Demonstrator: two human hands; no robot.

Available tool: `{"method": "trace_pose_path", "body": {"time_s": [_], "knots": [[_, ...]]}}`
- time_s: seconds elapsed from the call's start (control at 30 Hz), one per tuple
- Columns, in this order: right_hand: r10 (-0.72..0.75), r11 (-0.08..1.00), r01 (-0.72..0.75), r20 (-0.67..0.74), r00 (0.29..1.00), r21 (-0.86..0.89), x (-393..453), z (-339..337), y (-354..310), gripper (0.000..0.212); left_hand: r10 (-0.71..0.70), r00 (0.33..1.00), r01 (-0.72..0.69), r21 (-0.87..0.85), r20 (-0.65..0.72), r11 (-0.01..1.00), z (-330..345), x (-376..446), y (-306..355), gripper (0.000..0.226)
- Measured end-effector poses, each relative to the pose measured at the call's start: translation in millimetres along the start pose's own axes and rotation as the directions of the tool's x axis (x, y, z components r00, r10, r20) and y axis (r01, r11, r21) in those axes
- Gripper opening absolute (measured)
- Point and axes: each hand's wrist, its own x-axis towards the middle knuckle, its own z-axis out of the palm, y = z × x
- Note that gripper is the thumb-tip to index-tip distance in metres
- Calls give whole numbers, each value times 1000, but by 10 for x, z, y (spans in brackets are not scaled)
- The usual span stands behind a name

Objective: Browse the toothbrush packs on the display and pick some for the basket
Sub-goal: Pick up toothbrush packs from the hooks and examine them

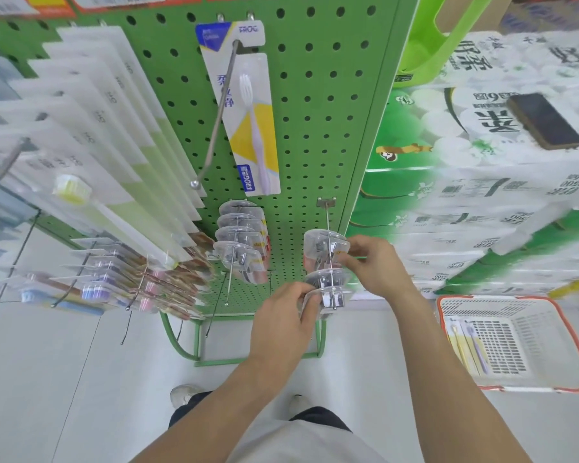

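Clear toothbrush packs hang on a low metal hook (328, 228) of the green pegboard display (315, 128). My left hand (286, 320) grips the frontmost clear pack (331, 295) near the hook's tip. My right hand (371, 262) pinches the rearmost clear pack (321, 245) further up the same hook. Another row of clear packs (239, 242) hangs to the left. A single FROG toothbrush pack (251, 115) hangs higher up. The white basket with an orange rim (512, 342) stands on the floor at right, with toothbrush packs (467, 349) inside.
Rows of long white toothbrush packs (91, 135) and smaller packs (131, 282) hang at left. Stacked tissue bundles (482, 195) rise at right with a dark phone (545, 121) on top. A green basket (438, 38) sits behind. Grey floor lies below.
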Motion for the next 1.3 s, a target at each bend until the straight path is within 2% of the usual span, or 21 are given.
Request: {"method": "trace_pose_path", "body": {"time_s": [0.1, 0.2, 0.27, 0.33, 0.47, 0.6, 0.67, 0.77, 0.8, 0.9, 0.97, 1.03, 1.2, 1.3], "knots": [[-19, 999, 21, -56, 998, 33, 13, 36, -3, 28, 2, 1000, -2, -17, -5, 1000, -1, 14, 8, 13], [-38, 994, 49, -114, 993, 97, 16, 54, -10, 29, 5, 1000, -5, -27, -14, 1000, -11, 35, -6, 13], [-58, 994, 69, -132, 990, 80, 29, 45, -21, 25, 9, 1000, -10, -25, -16, 1000, -14, 50, -13, 13], [-98, 995, 101, -122, 988, 13, 59, 28, -19, 15, 11, 1000, -11, -22, -15, 1000, -15, 64, -12, 13], [-213, 955, 190, -80, 974, -229, 128, -12, 3, 7, 33, 999, -33, -3, -18, 999, -12, 81, 3, 12], [-198, 916, 180, -14, 980, -358, 139, -46, 61, 13, 59, 997, -57, 34, -49, 998, -23, 96, 30, 14], [-160, 920, 136, -35, 986, -369, 100, -80, 128, 25, 44, 997, -42, 37, -57, 998, -27, 102, 35, 16], [-90, 948, 50, -116, 989, -313, -47, -167, 277, 40, 24, 998, -22, 28, -58, 999, -36, 107, 46, 16], [-70, 958, 28, -140, 988, -284, -117, -202, 325, 39, 23, 998, -22, 23, -57, 999, -38, 110, 50, 16], [24, 988, -54, -204, 979, -143, -338, -325, 405, 12, 23, 998, -22, 21, -52, 1000, -53, 120, 74, 16], [93, 995, -100, -237, 967, -20, -477, -418, 451, 21, 27, 998, -27, 9, -58, 1000, -55, 123, 76, 16], [122, 990, -102, -236, 964, 94, -600, -516, 475, 26, 30, 997, -30, 7, -75, 1000, -56, 115, 85, 15], [123, 929, -24, -245, 962, 370, -882, -667, 276, 16, 13, 997, -15, -24, -78, 1000, -70, 88, 95, 21], [76, 885, 32, -212, 974, 465, -994, -715, 118, 11, 18, 994, -20, -17, -108, 1000, -101, 50, 123, 27]]}}
